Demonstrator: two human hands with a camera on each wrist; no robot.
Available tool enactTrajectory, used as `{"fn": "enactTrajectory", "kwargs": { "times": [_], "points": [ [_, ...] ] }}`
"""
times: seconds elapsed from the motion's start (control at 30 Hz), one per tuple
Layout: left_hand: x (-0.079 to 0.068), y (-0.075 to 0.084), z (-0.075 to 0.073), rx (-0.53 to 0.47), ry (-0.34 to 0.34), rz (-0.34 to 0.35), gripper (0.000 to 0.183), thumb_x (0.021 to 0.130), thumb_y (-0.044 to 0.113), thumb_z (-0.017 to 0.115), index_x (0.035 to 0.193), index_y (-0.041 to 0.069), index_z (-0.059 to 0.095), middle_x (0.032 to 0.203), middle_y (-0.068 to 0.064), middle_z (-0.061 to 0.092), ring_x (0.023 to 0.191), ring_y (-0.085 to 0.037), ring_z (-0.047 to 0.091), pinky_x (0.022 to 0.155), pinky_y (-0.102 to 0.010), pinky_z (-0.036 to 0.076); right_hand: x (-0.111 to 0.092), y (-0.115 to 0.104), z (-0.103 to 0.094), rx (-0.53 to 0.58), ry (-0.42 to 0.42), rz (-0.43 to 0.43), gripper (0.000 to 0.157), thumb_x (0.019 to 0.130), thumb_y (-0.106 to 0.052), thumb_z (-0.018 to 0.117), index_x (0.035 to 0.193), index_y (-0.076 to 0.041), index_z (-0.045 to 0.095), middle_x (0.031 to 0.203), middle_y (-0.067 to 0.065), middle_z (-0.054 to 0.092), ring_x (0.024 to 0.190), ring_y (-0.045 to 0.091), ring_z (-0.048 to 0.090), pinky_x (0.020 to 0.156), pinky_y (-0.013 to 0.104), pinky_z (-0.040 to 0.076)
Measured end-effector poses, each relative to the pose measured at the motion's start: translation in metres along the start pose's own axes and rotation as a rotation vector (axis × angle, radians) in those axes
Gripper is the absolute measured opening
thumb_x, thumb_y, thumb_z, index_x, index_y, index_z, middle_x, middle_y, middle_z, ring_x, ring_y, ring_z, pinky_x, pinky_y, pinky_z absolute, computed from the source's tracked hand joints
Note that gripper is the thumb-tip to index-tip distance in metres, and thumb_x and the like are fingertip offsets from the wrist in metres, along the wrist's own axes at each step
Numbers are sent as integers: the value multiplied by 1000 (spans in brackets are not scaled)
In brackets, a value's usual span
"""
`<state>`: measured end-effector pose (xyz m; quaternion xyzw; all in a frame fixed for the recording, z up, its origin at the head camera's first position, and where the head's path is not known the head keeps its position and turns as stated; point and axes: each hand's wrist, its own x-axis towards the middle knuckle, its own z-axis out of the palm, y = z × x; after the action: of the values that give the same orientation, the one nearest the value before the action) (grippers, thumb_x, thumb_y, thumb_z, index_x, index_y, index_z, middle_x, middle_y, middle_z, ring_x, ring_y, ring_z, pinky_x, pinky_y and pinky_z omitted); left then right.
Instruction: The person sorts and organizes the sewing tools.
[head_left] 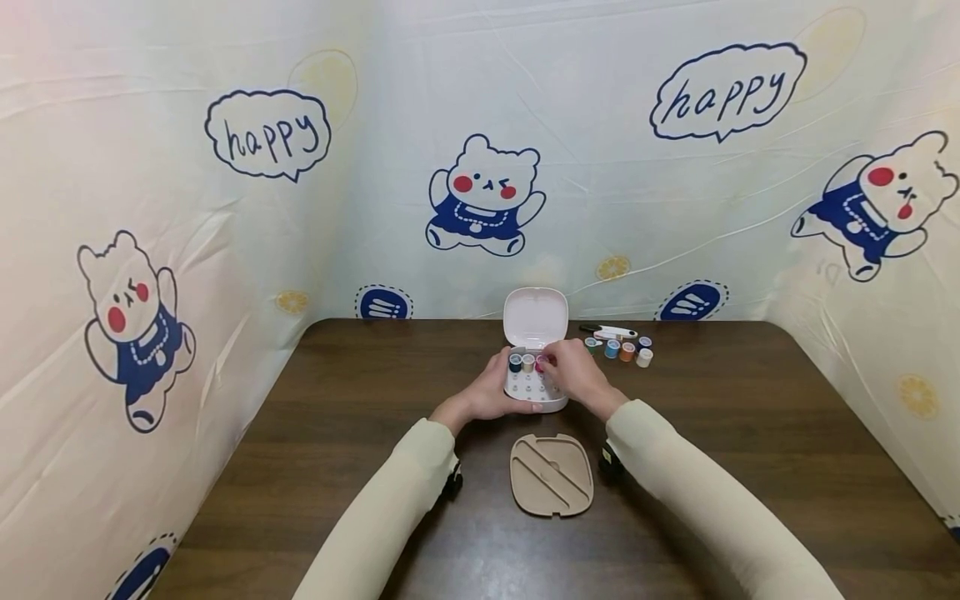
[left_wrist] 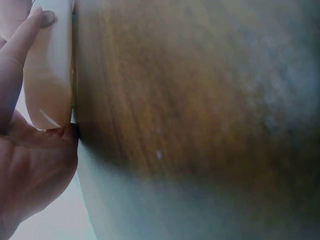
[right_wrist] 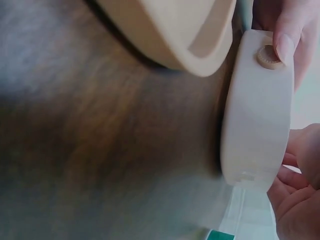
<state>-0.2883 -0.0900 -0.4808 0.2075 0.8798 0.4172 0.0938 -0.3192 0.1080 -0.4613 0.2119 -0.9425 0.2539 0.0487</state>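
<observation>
A white sewing box [head_left: 555, 406] stands on the table with its lid [head_left: 536, 315] raised. My left hand [head_left: 486, 394] grips its left side, the thumb laid along the front by a round button [right_wrist: 268, 57], as the right wrist view shows. Rows of small pegs [head_left: 528, 387] fill the box's front part. Behind them sit a dark thread spool [head_left: 515, 363] and a cream one [head_left: 528, 363]. Beside these, my right hand [head_left: 581, 373] pinches a pink thread spool [head_left: 541, 364], partly covered by the fingers. In the right wrist view the box wall [right_wrist: 257, 115] hides those fingertips.
Several thread spools [head_left: 626, 352] stand right of the box, near a white-handled tool [head_left: 618, 333] and a black one [head_left: 591, 328]. Closer to me lies a beige tray [head_left: 551, 475] with slanted grooves. A printed cloth [head_left: 390, 208] hangs behind the wooden table [head_left: 337, 383].
</observation>
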Motion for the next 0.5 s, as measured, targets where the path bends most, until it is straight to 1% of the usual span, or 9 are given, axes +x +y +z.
{"fn": "enactTrajectory", "kwargs": {
  "times": [0.13, 0.3, 0.43, 0.5],
  "points": [
    [1, -2, 1, 1, 5, 6, 111, 78, 37, 91, 157, 6, 19, 145, -18, 36, 130, -30, 41, 112, -44, 35, 1, -2, 0, -10, -15, 19, 12, 98, -11, 70, 101, -3, 79, 88, 6, 74, 76, 18, 62, 68, 33, 54],
    [2, -3, 1, 5, 7, 9, 111, 78, 36, 91, 157, 5, 19, 145, -18, 36, 130, -30, 41, 111, -43, 35, 1, -4, 1, -22, -34, 36, 11, 98, -12, 70, 98, -3, 77, 83, 5, 70, 72, 17, 59, 65, 31, 52],
    [1, -1, 1, 6, 11, 14, 110, 79, 36, 90, 157, 5, 19, 146, -19, 36, 130, -31, 41, 111, -44, 35, 0, -4, 1, -30, -45, 25, 10, 98, -13, 71, 95, -4, 73, 80, 4, 67, 70, 17, 59, 64, 31, 51],
    [0, -1, 2, 6, 11, 15, 110, 79, 36, 90, 156, 5, 20, 146, -20, 36, 130, -31, 42, 111, -44, 35, -2, -4, 1, -30, -37, 7, 10, 97, -12, 71, 94, -3, 72, 79, 5, 66, 70, 17, 58, 64, 32, 50]
  ]
}}
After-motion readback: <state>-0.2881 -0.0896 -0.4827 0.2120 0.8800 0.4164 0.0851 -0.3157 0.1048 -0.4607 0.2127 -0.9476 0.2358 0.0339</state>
